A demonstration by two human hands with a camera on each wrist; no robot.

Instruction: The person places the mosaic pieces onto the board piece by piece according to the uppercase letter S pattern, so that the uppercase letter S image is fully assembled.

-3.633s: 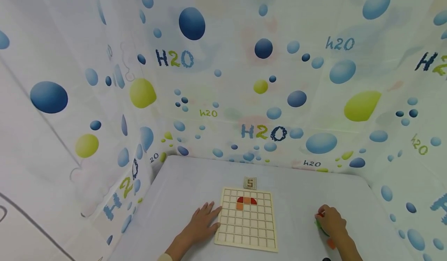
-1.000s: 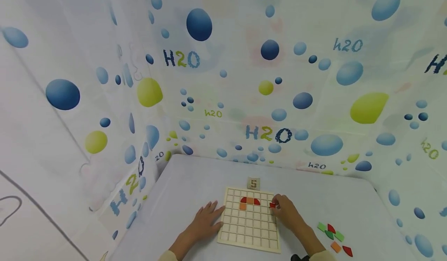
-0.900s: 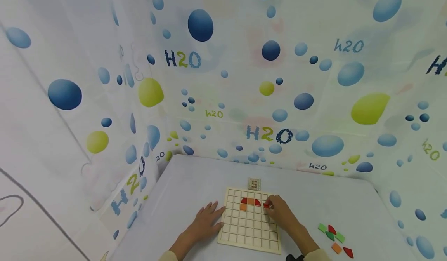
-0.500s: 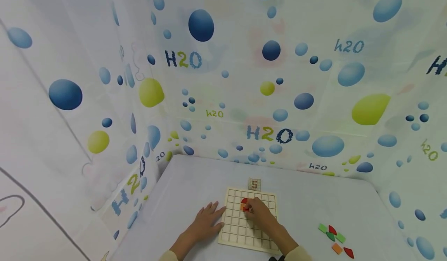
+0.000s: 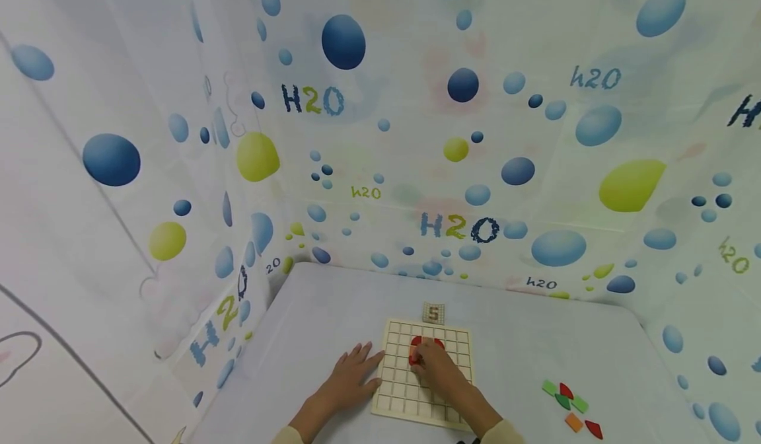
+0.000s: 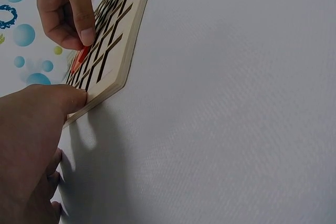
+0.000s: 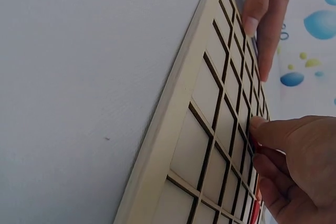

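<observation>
A cream wooden grid board [image 5: 397, 404] lies on the table. Red quarter-circle tiles [image 5: 439, 343] and orange square tiles sit in its upper cells, partly behind my right hand [image 5: 442, 371]. That hand pinches a red tile [image 5: 412, 359] between thumb and fingers, low in the cell under the left orange square. In the right wrist view, the thumb of my right hand [image 7: 304, 163] covers most of this red tile [image 7: 253, 142]. My left hand [image 5: 347, 381] rests flat with fingers spread, its fingertips at the board's left edge; the left wrist view shows its thumb [image 6: 73, 98] against the rim.
Right of the board lie loose tiles: light green squares [image 5: 579, 404], a dark green piece [image 5: 562, 402], red quarter circles [image 5: 593, 429] and an orange square [image 5: 573, 422]. A small card [image 5: 433, 313] marked 5 sits behind the board. A patterned curtain [image 5: 380, 133] encloses the table.
My right hand took a red tile from the loose pile, carried it left over the board and lowered it into a cell under the orange square. My left hand stayed at the board's edge.
</observation>
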